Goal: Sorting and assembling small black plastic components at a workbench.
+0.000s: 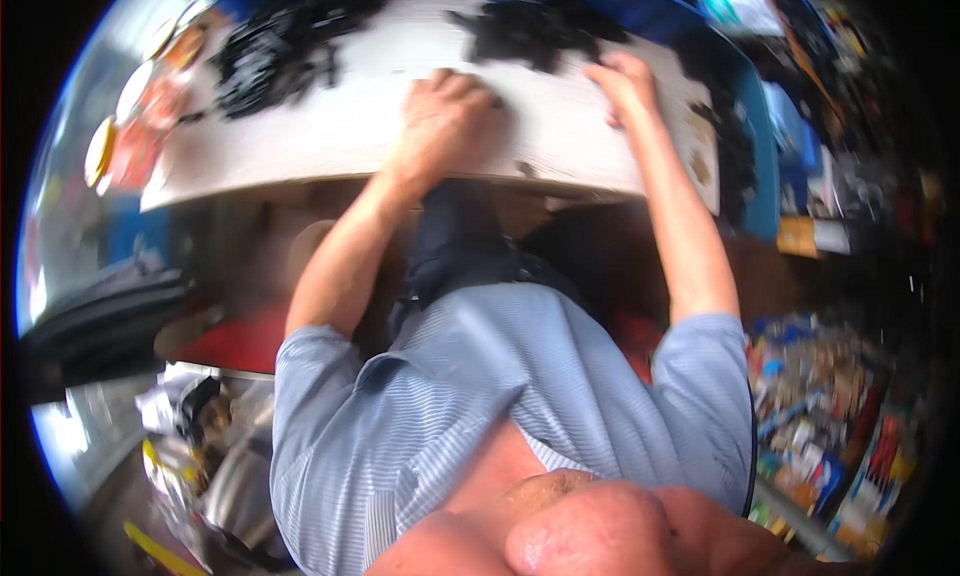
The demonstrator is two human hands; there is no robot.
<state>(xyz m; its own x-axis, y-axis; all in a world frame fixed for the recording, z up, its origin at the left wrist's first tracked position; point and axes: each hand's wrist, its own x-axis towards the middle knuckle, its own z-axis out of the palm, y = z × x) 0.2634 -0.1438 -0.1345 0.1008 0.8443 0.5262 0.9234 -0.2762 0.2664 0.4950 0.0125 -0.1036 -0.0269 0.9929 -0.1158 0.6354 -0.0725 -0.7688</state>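
Observation:
My left hand (446,116) rests on the pale wooden tabletop (350,121), its fingers curled into a loose fist. Something dark shows at its right side, too blurred to name. To the right, my right hand (628,84) is held over the board with bent fingers beside a pile of small black pieces (535,31). Whatever those fingers grip, if anything, cannot be made out. A second, larger heap of black strip-like pieces (270,51) lies at the far left of the board.
Blue bins (640,6) line the far edge, and a blue-green bin (765,156) with black pieces stands at the right. Round-lidded jars (130,156) sit at the left end. Small litter (810,396) covers the lower right, and plastic bags (235,466) lie lower left.

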